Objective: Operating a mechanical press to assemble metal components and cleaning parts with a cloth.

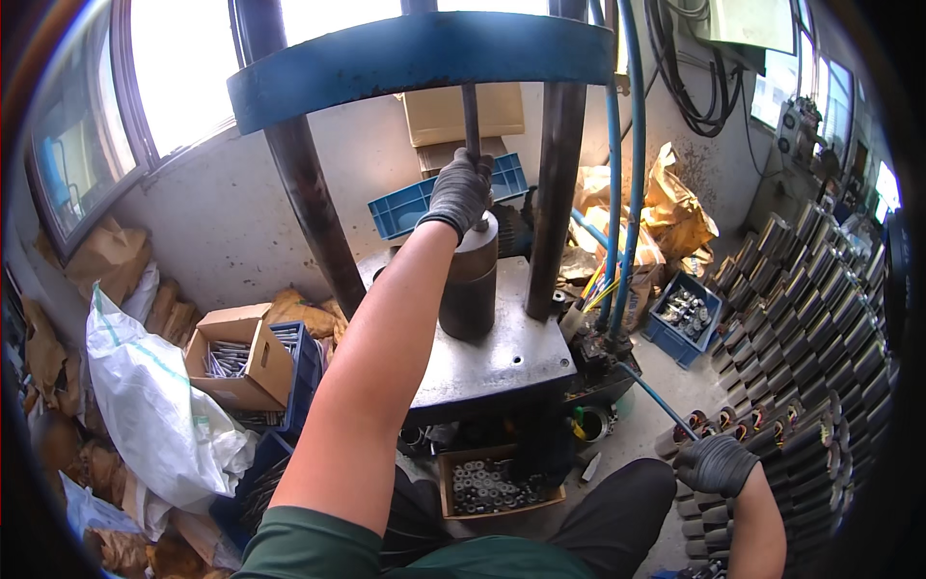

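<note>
Left hand [459, 189] in a grey glove covered the part of the thin rod [471, 116] it gripped; rod's lower end hidden behind the fingers. Rod's top lost behind the blue crossbar [415, 53]. Right hand [716, 463] rested on stacked metal cylinders [820, 318]; what its fingers closed on could not be told. Contents of small blue crate [683, 314] too small to identify.

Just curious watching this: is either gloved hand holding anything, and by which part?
The left hand grips the thin rod just above the cylinder. The right hand rests on the stacked parts; a hold cannot be told.
</note>
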